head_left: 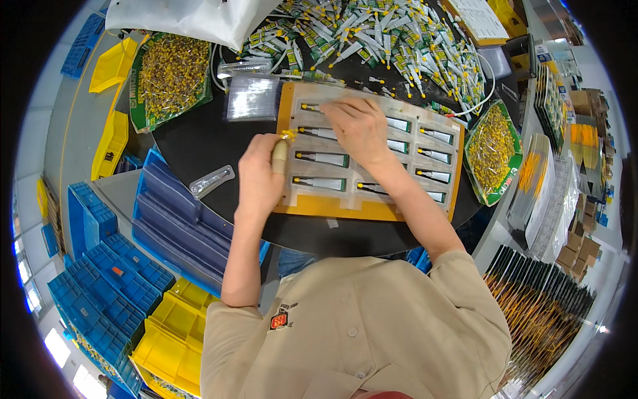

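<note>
A yellow-orange tray [319, 205] lies in front of me, with rows of small white-and-green tubes [321, 159] with yellow tips in its slots. At its left edge my left hand [261, 169] is closed, a tan cover on one finger. Its fingertips pinch small yellow caps [287, 135]. My right hand [359, 130] reaches over the upper middle of the tray, fingers bent together and slightly blurred. It covers some slots, and what its fingertips hold, if anything, is hidden. A tube [310, 107] in the top row lies just left of those fingers.
Behind the tray is a large heap of tubes [359, 40]. Bags of yellow caps lie at left [171, 76] and right [492, 153]. Clear plastic blisters [252, 98] are stacked near the tray; a single blister [212, 181] lies left. Blue crates [109, 272] and yellow bins [169, 332] stand lower left.
</note>
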`<state>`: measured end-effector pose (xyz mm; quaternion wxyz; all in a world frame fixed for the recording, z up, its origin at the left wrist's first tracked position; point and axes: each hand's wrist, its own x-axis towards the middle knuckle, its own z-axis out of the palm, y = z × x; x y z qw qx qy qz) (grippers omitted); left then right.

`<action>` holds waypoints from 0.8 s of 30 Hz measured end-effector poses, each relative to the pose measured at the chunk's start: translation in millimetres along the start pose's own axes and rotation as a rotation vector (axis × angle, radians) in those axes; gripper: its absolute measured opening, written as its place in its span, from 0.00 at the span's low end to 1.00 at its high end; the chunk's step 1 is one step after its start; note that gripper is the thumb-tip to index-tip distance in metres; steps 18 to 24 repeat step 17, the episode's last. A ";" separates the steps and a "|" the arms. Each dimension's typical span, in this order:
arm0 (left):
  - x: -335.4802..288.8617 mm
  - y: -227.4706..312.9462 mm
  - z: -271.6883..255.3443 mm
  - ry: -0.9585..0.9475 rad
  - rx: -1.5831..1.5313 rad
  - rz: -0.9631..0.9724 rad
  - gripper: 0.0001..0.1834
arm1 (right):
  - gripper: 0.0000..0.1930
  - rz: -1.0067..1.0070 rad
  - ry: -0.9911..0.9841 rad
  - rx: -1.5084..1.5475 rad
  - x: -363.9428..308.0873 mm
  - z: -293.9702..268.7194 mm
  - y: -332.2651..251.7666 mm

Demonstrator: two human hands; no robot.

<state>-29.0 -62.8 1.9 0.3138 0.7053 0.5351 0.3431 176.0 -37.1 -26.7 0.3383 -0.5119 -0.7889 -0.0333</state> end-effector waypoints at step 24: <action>18.3 21.7 49.6 -0.318 0.092 0.201 0.10 | 0.06 0.064 -0.046 0.132 -63.9 -84.1 80.7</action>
